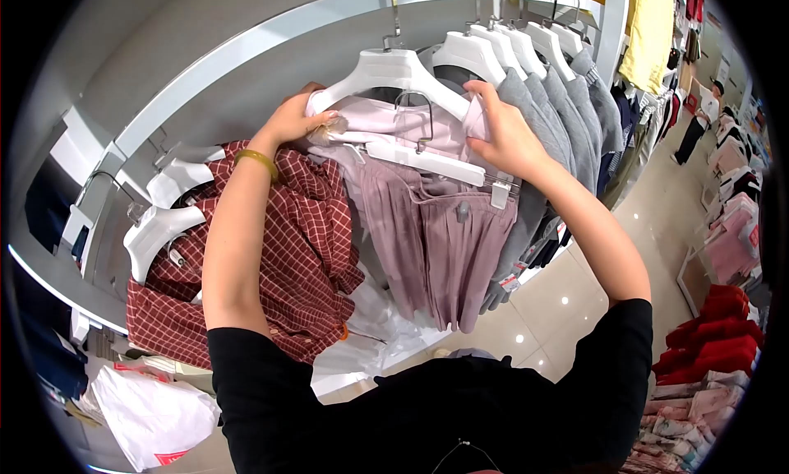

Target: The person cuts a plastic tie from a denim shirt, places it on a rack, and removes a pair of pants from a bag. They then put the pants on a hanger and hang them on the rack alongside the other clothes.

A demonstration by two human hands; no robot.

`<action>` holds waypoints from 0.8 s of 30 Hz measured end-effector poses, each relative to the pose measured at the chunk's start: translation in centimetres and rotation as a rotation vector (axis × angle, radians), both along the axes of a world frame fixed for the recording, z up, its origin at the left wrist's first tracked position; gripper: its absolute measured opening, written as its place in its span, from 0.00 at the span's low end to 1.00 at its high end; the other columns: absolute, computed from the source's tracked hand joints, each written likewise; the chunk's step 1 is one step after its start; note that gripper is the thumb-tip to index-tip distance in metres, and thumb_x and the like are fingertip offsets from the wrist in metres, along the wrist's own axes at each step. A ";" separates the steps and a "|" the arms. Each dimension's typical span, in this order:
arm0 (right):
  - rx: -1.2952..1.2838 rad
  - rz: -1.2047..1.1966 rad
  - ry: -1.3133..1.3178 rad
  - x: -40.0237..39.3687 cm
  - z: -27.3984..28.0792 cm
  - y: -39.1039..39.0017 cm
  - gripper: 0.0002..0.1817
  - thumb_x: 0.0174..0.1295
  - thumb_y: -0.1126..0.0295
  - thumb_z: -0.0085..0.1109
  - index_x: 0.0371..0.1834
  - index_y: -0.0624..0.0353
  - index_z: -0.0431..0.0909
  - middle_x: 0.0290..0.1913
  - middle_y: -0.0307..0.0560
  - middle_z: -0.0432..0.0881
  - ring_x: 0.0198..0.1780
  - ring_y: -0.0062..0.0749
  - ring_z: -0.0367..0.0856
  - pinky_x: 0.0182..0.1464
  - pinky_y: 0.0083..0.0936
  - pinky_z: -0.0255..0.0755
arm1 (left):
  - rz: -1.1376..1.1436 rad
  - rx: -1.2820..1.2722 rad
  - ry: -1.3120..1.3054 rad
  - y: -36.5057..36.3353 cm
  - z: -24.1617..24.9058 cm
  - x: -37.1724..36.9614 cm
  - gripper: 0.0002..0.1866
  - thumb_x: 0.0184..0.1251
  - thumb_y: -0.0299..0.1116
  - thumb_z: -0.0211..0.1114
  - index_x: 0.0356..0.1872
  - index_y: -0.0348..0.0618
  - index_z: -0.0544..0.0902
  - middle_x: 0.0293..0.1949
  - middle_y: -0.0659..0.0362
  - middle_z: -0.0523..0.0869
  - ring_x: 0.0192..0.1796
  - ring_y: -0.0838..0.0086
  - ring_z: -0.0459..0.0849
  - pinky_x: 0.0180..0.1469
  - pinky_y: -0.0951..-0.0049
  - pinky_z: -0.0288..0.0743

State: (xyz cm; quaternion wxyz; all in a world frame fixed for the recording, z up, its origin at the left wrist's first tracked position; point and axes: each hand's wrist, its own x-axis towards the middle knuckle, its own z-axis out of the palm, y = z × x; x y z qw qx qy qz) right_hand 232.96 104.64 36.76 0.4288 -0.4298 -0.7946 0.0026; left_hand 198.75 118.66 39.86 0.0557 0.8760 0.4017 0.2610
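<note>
A pale pink top [378,116] hangs from a white hanger [391,67] on the rail. My left hand [297,119] pinches the top's shoulder at the hanger's left end, and a yellowish bracelet [260,163] circles that wrist. At the opposite end, my right hand [511,135] grips the other shoulder, thumb and fingers on the cloth. Between and below the hands, a smaller white clip hanger [427,161] carries mauve pleated trousers [436,235], overlapping the front of the top. The top's lower part is hidden behind them.
Red checked shirts [288,235] hang at the left, grey garments [559,120] on white hangers at the right. A curved white rail [271,32] runs overhead. A white plastic bag [156,408] is at lower left, stacked red clothes [711,334] at right. A person [703,116] stands in the aisle.
</note>
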 end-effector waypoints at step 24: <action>-0.091 -0.086 -0.115 2.7 2.3 -2.1 0.27 0.39 0.76 0.62 0.48 0.66 0.70 0.28 0.63 0.76 0.32 0.57 0.75 0.37 0.36 0.69 | 0.006 -0.166 -0.020 1.5 -1.1 -1.1 0.15 0.70 0.38 0.53 0.47 0.38 0.78 0.38 0.50 0.84 0.40 0.66 0.80 0.48 0.71 0.71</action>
